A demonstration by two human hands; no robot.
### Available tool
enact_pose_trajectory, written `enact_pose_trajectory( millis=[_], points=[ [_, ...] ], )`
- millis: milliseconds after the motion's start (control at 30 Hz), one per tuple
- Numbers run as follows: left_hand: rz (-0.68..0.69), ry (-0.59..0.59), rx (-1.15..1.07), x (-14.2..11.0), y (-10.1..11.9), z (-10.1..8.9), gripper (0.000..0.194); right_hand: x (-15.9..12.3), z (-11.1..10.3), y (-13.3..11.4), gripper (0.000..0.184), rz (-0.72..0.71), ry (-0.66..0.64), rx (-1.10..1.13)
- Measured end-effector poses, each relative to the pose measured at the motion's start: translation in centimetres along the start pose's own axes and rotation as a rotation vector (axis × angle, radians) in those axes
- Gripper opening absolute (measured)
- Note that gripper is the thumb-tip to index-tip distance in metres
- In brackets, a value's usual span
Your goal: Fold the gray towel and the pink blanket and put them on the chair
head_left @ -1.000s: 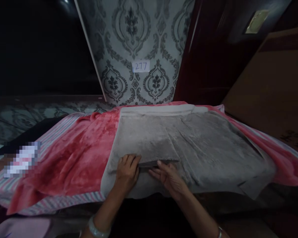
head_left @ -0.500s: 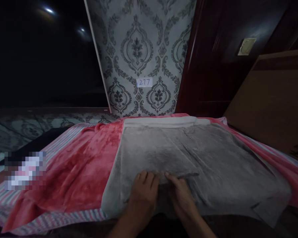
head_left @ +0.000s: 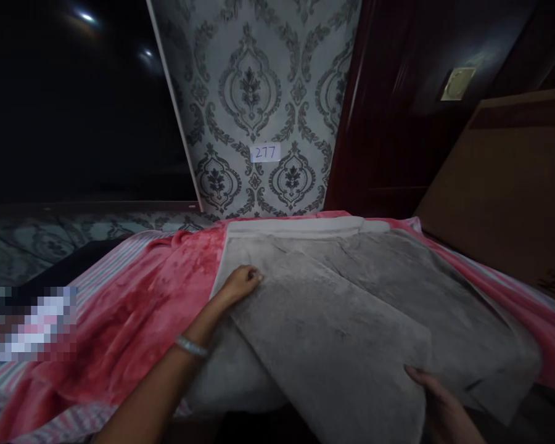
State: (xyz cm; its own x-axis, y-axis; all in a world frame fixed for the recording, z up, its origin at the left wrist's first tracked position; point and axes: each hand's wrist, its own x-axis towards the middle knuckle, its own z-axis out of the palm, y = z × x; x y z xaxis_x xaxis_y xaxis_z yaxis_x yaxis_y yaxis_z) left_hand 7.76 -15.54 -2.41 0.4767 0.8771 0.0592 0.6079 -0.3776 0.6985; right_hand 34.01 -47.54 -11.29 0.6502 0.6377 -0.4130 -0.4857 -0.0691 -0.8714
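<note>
A grey plush cloth (head_left: 462, 308) lies across the middle and right of a red blanket (head_left: 139, 314), reaching from the blanket's far edge to its near edge. A broad flap (head_left: 342, 333) of the cloth slants toward the near edge and hangs past it. The right hand (head_left: 444, 401) is clamped on the flap's right side, thumb above; its other fingers are mostly hidden behind the flap. The left hand (head_left: 241, 283) rests over the flap's upper left, fingers curled toward the thumb; whether they pinch cloth cannot be told. A bracelet (head_left: 192, 346) circles that wrist. A white band (head_left: 296, 229) runs along the cloth's far edge. Striped fabric (head_left: 108, 268) shows beyond the blanket's left edge. Behind stand patterned wallpaper (head_left: 250, 86) bearing a paper label (head_left: 265, 152) reading "277", a black screen (head_left: 74, 111) leftward, and, rightward, a dark red panel (head_left: 393, 135) and a brown board (head_left: 509, 185).
</note>
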Motion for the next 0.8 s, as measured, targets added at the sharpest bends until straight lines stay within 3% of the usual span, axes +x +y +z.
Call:
enact_pose_trajectory(
  millis=[100, 233, 367, 533, 667, 800],
  points=[
    [-0.060, -0.090, -0.059, 2.7, 0.3, 0.8, 0.033, -0.5, 0.5, 0.2, 0.041, 0.084, 0.010, 0.019],
    [-0.095, -0.185, -0.131, 4.2, 1.3, 1.9, 0.047, -1.1, 0.8, 0.2, 0.049, 0.096, 0.014, 0.074],
    [-0.115, -0.271, -0.200, 4.5, 2.0, 2.1, 0.059, -1.9, 0.9, 1.1, 0.064, 0.066, -0.004, 0.128],
    [-0.102, -0.350, -0.266, 3.5, 2.9, 1.2, 0.057, -2.7, 1.9, 1.6, 0.090, 0.040, -0.036, 0.120],
    [-0.007, -0.415, -0.416, 1.6, 4.3, -0.1, 0.056, -2.8, 3.0, -1.4, 0.088, -0.075, -0.081, 0.045],
    [-0.044, -0.262, -0.493, -0.8, 5.3, -3.7, 0.051, -1.6, 5.1, -7.3, 0.079, -0.149, -0.155, -0.057]
  ],
)
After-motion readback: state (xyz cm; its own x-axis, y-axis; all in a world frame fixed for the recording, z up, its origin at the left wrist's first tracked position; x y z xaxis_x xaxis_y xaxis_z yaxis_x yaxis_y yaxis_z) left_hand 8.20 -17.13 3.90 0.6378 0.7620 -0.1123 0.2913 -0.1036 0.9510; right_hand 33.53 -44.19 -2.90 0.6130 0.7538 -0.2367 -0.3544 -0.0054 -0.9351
